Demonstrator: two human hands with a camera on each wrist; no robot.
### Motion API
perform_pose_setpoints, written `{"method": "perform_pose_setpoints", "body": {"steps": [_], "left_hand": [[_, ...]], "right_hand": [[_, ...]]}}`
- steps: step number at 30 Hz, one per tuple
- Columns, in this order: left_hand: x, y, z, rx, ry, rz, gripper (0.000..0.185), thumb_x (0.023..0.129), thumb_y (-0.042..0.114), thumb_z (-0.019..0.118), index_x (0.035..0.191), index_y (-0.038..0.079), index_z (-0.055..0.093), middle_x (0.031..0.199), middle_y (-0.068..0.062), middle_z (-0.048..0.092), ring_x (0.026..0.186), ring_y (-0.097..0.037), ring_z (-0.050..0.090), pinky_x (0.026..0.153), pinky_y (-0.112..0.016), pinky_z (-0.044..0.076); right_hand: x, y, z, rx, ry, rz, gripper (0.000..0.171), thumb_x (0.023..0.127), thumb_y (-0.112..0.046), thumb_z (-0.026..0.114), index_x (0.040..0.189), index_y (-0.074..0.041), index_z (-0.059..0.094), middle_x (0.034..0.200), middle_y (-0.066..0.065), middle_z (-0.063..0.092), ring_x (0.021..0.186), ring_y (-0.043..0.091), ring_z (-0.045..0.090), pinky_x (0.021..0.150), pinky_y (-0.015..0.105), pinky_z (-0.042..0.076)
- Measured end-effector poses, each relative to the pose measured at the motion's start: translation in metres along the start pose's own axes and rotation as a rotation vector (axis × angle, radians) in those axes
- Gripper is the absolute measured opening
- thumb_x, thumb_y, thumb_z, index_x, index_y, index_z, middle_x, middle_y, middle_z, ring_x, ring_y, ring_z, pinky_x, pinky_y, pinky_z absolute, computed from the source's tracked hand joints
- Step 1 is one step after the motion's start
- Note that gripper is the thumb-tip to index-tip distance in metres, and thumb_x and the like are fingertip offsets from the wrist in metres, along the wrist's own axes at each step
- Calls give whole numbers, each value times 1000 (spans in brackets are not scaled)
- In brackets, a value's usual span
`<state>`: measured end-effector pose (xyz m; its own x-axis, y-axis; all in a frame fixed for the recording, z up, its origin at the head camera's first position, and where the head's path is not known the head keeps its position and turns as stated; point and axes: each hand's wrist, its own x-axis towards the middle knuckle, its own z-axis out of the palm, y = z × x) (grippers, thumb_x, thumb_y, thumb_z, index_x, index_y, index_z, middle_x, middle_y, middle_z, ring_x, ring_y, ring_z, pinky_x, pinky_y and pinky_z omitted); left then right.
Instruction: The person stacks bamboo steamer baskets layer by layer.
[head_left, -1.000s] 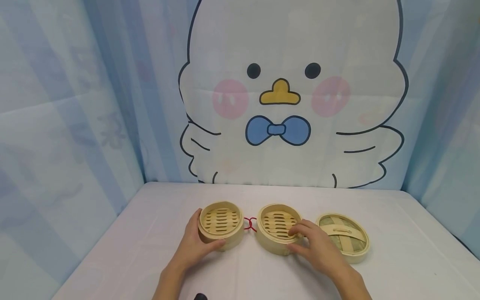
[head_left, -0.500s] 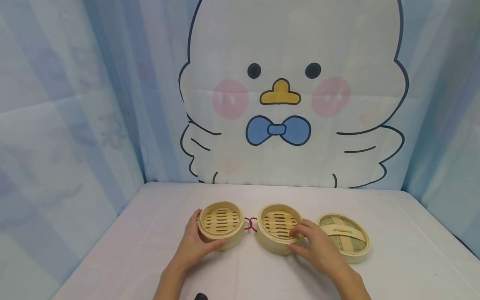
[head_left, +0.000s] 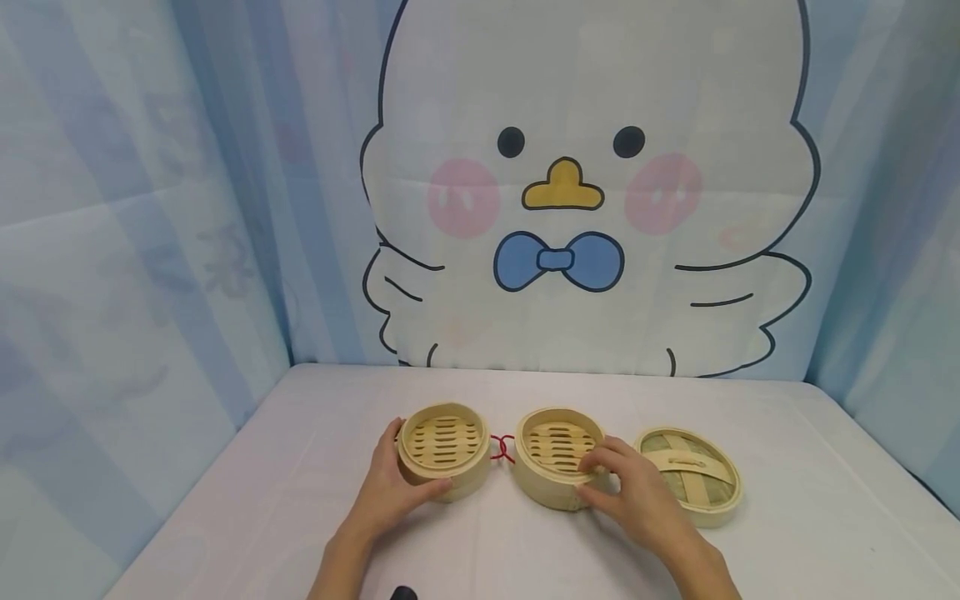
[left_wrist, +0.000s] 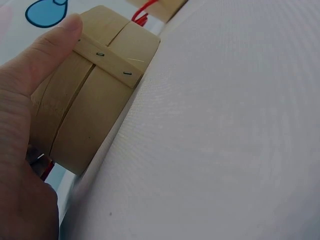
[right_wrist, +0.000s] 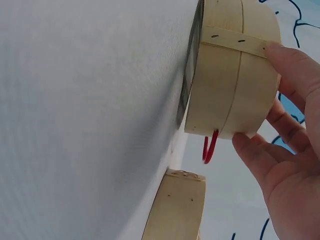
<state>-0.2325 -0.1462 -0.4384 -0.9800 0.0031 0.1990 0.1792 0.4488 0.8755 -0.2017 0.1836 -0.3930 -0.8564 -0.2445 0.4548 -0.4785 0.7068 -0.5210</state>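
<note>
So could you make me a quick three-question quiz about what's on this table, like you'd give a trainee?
1. True or false: the lid sits on top of the right steamer basket.
2. Which hand has its grip on the left steamer basket?
A. left hand
B. right hand
C. neither
3. Fill in: the loops between the two baskets are coloured ____.

Key
1. False: the lid lies on the table, to the right of that basket.
2. A
3. red
</note>
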Motion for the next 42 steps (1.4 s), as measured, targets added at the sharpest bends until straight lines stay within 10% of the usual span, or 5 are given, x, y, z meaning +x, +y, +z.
{"method": "perform_pose_setpoints", "body": {"steps": [15, 23, 42], "left_hand": [[0, 0, 1, -3, 17, -2, 125, 68, 35, 95, 156, -5, 16, 158, -28, 25, 147, -43, 23, 117, -59, 19], [-1, -1, 1, 7, 26, -9, 124, 68, 36, 95, 156, -5, 17, 158, -28, 26, 146, -44, 23, 116, -60, 19], [0, 0, -1, -36, 12, -5, 125, 68, 36, 95, 157, -4, 16, 157, -27, 27, 145, -41, 28, 117, -59, 21]], "right_hand": [[12, -10, -1, -21, 219, -217, 36, 68, 2, 90, 90, -18, 69, 97, -13, 60, 90, 10, 61, 107, 8, 28], [37, -31, 3, 12, 182, -149, 30, 75, -2, 89, 94, -17, 70, 102, -10, 60, 99, 12, 60, 97, 41, 51], [58, -72, 58, 165, 137, -144, 30, 75, -3, 88, 92, -19, 70, 103, -12, 57, 103, 12, 59, 95, 40, 52]]}}
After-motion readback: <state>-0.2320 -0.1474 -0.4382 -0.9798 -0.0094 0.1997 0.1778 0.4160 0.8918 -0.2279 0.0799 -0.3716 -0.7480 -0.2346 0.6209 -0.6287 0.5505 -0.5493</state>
